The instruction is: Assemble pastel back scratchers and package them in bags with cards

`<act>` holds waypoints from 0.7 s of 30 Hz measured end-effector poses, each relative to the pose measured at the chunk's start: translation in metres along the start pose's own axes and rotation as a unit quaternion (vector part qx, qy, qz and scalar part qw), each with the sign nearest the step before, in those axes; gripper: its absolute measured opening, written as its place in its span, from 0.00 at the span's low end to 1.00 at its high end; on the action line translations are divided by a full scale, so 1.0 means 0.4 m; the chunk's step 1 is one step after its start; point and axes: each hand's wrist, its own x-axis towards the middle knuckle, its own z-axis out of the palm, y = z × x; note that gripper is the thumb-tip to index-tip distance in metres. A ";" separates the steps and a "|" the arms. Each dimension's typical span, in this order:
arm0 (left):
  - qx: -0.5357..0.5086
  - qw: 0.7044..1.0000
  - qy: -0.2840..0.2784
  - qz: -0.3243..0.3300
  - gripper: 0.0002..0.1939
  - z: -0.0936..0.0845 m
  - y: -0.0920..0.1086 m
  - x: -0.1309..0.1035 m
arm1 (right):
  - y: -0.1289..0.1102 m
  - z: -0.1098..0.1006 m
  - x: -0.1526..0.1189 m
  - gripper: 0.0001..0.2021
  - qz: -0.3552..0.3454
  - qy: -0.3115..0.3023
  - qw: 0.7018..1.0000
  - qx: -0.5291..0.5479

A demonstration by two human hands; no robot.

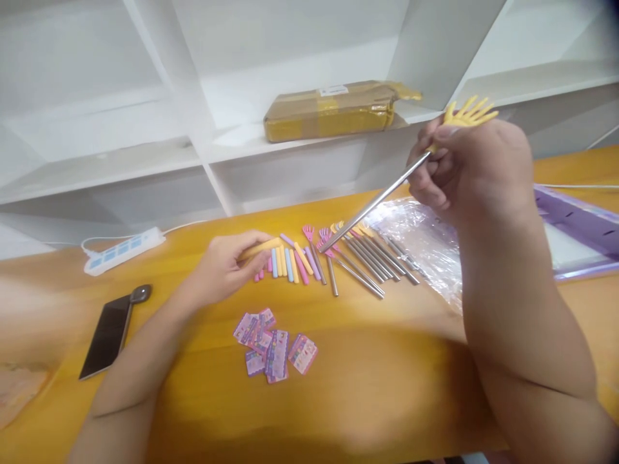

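My right hand (449,161) is raised at the right, its fingers wrapped round a metal rod (382,196) with a yellow hand-shaped head (470,115). The rod slants down to the left over the table. My left hand (232,261) holds a yellow tube (261,249) between thumb and fingers. Right beside it lies a row of pink, blue, yellow and purple tubes (291,263). Further right, several metal rods (370,258) with pink, purple and yellow hand-shaped heads lie on the table.
Printed cards (276,354) lie on the orange table (387,386). Clear plastic wrap (416,225) and a purple box (580,222) are at the right. A phone (107,335) and power strip (126,250) lie left. A taped carton (333,113) rests on the white shelf (111,167).
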 end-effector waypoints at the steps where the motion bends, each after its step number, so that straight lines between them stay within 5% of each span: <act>1: 0.007 1.000 -0.001 0.003 0.15 -0.001 0.001 0.000 | 0.006 0.005 0.000 0.10 0.004 0.003 1.000 -0.001; 21: -0.004 0.999 -0.008 0.038 0.14 -0.003 0.011 -0.008 | 0.029 0.076 -0.024 0.15 -0.018 -0.053 0.998 0.040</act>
